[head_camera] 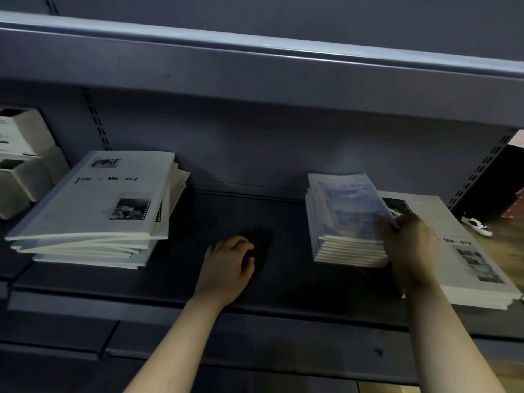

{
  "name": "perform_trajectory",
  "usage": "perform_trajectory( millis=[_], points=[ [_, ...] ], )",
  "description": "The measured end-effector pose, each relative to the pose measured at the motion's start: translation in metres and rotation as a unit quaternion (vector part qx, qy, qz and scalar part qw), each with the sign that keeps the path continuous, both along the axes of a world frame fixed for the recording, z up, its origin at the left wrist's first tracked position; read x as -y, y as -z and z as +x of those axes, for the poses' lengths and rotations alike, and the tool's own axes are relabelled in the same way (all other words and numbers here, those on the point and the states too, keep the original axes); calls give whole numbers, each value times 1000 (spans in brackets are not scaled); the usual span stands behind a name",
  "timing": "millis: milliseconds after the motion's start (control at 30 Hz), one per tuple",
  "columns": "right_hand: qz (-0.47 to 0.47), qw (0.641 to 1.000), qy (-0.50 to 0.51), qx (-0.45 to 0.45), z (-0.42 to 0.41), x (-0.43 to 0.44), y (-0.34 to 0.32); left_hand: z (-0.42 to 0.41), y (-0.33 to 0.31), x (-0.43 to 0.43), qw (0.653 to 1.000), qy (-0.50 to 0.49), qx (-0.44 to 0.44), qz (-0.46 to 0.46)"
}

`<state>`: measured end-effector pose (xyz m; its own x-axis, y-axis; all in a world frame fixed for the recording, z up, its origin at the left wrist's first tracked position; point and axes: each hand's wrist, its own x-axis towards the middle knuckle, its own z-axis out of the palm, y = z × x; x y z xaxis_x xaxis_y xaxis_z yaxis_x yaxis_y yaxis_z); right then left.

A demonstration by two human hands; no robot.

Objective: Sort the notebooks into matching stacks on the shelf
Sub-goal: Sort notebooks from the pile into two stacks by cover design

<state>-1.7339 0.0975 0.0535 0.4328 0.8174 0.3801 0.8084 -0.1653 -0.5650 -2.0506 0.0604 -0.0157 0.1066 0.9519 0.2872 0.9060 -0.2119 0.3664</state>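
On the dark shelf (246, 211) lie three piles of notebooks. At the left is an untidy stack of large white "Time Memory" notebooks (93, 205). At the right stands a stack of smaller blue notebooks (343, 222), overlapping a white "Time Memory" stack (465, 251) behind it. My right hand (408, 239) pinches the lower right corner of the top blue notebook, which is lifted slightly. My left hand (229, 265) rests on the bare shelf between the stacks, fingers loosely curled, holding nothing.
White boxes (22, 160) stand at the far left of the shelf. Another shelf board (255, 52) hangs close overhead. At the far right the wooden floor and a white shoe (479, 224) show past the slotted upright (482, 171).
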Motion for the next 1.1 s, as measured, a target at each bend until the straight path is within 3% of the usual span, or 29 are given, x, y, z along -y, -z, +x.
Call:
perform_trajectory(
  millis=[400,833,1000,1100],
  points=[
    [7,999,35,-35,-13,5,2,1,-3,2,1000,3,12,-5],
    [-21,999,-9,27,-13,24,-16,-14,-26,15,999,34,9,-7],
    [-24,997,-74,22,-41,38,-16,-43,-72,34,987,-58,-16,152],
    [-31,992,-119,22,-69,46,-6,-68,-90,37,976,-154,-40,152]
  ],
)
